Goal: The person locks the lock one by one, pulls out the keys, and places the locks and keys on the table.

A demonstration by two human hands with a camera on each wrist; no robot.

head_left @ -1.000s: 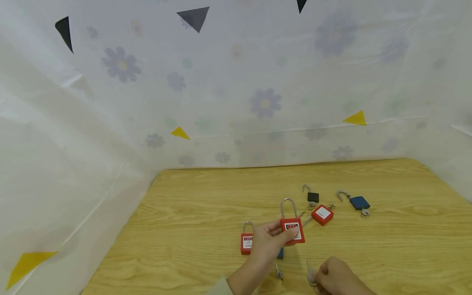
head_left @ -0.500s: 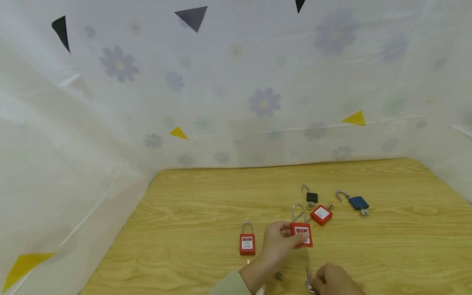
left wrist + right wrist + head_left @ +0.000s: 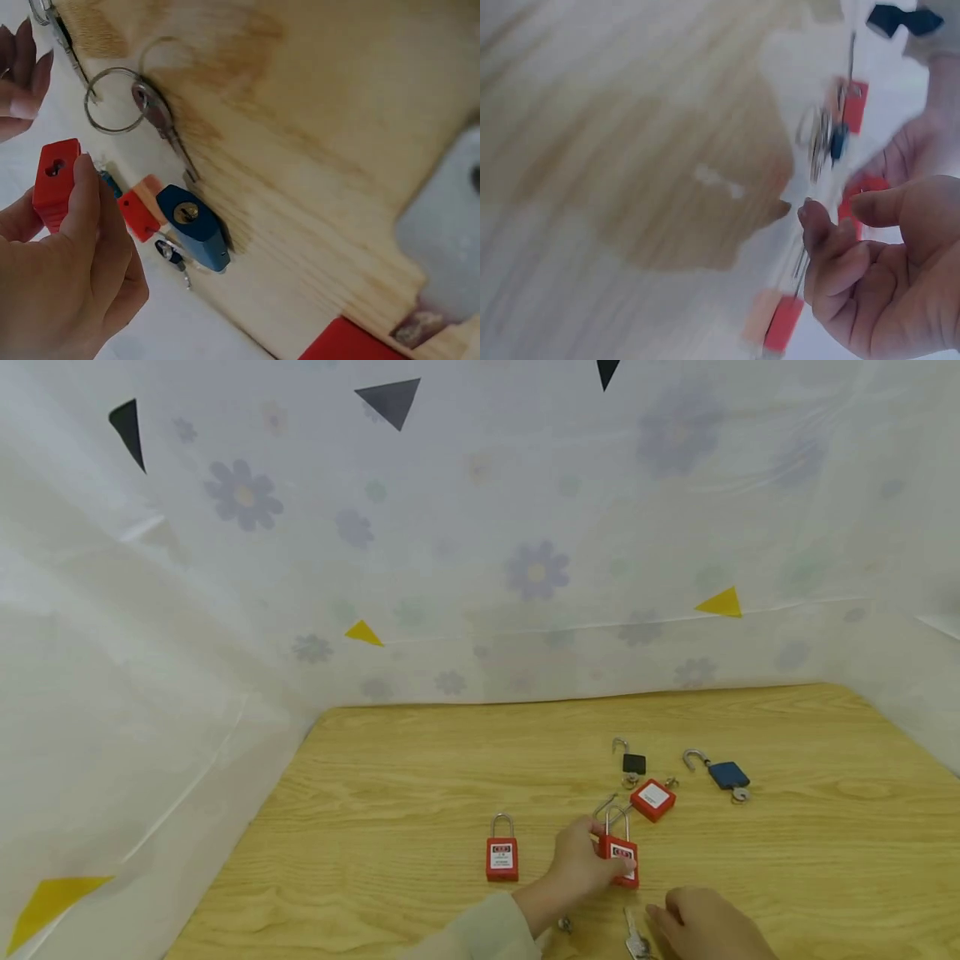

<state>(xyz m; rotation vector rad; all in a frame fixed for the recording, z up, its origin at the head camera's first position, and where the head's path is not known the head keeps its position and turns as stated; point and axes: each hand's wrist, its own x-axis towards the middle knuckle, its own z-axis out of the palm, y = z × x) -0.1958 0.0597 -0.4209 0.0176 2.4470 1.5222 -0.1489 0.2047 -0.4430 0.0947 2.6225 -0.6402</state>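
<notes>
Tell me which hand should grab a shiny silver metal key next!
Probably the right hand: it looks empty, with a silver metal key lying beside it. The left hand is busy holding a red, boxy, white-labelled padlock.

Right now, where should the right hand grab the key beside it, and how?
Probably pinch the key by its wide head, coming from the right, where the right hand is. The thin blade points toward the red padlock that the left hand holds, so the head is at the freer, nearer end, and its broad shape looks easier to squeeze than the narrow blade.
</notes>
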